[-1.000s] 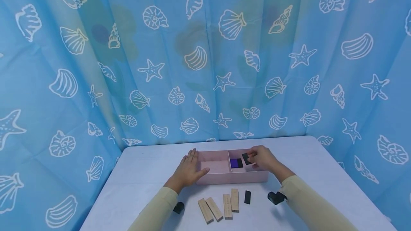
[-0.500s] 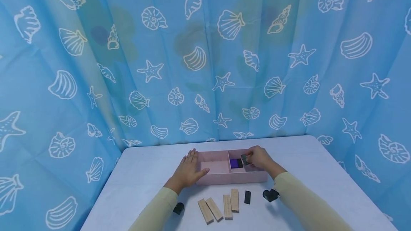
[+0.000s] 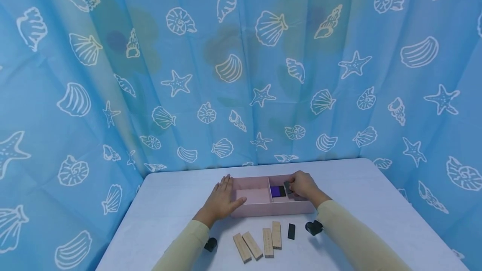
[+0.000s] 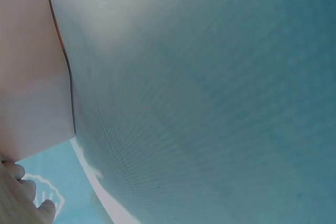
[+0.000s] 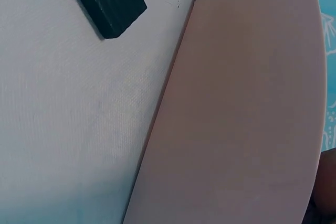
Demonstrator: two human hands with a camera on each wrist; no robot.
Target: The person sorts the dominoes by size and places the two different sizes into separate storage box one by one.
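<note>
A pink box (image 3: 273, 209) with a divider stands near the back of the table. My left hand (image 3: 218, 204) rests against its left end, fingers stretched and thumb over the front rim. Inside the right compartment, my right hand (image 3: 304, 186) pinches a dark block (image 3: 288, 187), partly hidden by the fingers. To its left lie a purple block (image 3: 275, 191) and a black block (image 3: 282, 191), side by side against the divider. The left compartment holds nothing visible. In the left wrist view, fingertips (image 4: 46, 209) show beside the box wall (image 4: 31, 77).
In front of the box lie several plain wooden blocks (image 3: 267, 242) and one black block (image 3: 291, 231), whose end shows in the right wrist view. A black wrist camera (image 3: 314, 227) hangs under the right sleeve. A blue shell-patterned curtain (image 3: 241, 95) surrounds the white table (image 3: 169, 195).
My right hand has moved slightly left with the dark block, lowering it toward the other two in the compartment. The left hand has stayed on the box.
</note>
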